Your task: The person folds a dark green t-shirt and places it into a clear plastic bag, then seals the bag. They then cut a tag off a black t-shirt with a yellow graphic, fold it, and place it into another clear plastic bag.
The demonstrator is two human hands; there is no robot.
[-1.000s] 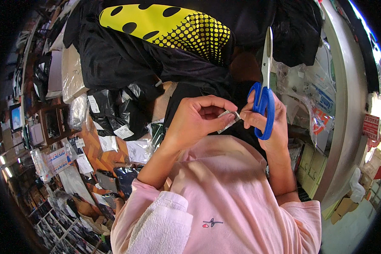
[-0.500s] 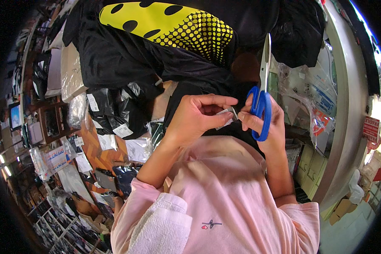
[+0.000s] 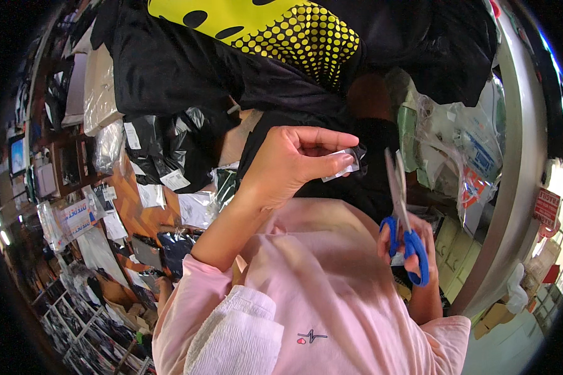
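Note:
Thumb and fingers of my left hand (image 3: pixel 288 159) pinch a small white label (image 3: pixel 355 167), with a bit of dark cloth beside it. Down to the right, my right hand (image 3: pixel 428 236) is closed on scissors (image 3: pixel 399 195) with blue handles. Their blades point up and stand a little apart, away from the label. Ahead of both hands lies a black garment (image 3: pixel 175 75) with a yellow print (image 3: pixel 294 44) of black spots and dots. More black cloth hangs behind the left hand, and its folds hide where the label joins it.
Black plastic packages (image 3: pixel 169 150) with white labels sit to the left, above a wooden parquet surface (image 3: pixel 130 194). Clear plastic bags (image 3: pixel 463 144) hang on the right beside a pale curved edge (image 3: pixel 513 175). A white towel (image 3: pixel 234 331) hangs over my left arm.
My right hand has moved down and right with the scissors, away from the label, and the blades have parted. My left hand keeps its pinch almost in place.

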